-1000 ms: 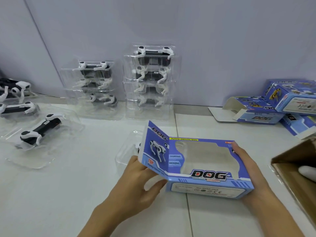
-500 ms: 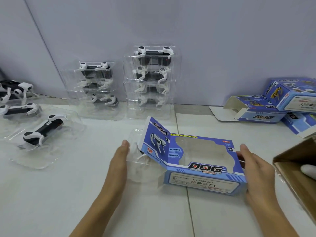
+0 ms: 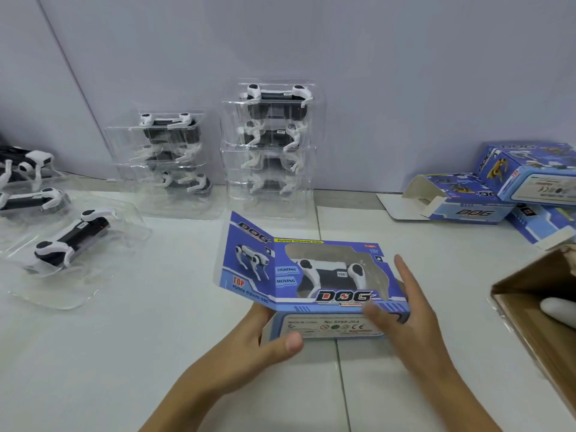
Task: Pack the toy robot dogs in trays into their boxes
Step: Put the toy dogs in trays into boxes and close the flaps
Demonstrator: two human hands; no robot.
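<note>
**A:** From the head view, what sits in the middle?

**B:** A blue printed cardboard toy box with a clear window [image 3: 314, 275], lying on the white surface [image 3: 156, 338]. Through the window shows a white-and-black toy robot dog [image 3: 328, 274], inside the box. The box's left end flap stands open, angled up.

**A:** And the hands?

**B:** The left hand [image 3: 265, 335] grips the box's near-left corner: thumb on the white label side, the other fingers curled underneath. The right hand [image 3: 405, 310] lies against the box's right end with its fingers [image 3: 405, 275] straight and a little spread, not curled round anything.

**A:** Where are the other dogs?

**B:** Against the grey wall [image 3: 374, 73] stand two stacks of clear plastic trays with dogs in them: a shorter stack [image 3: 168, 157] on the left, a taller stack [image 3: 274, 145] just right of it. At far left lie several loose trays, the nearest one a clear tray with a dog on its side [image 3: 74, 241].

**A:** On the right?

**B:** A pile of more blue boxes [image 3: 498, 188], one with an open end flap, well apart from the held box. At the right edge is a brown cardboard carton [image 3: 536, 307] with something white inside; I cannot tell what.
</note>
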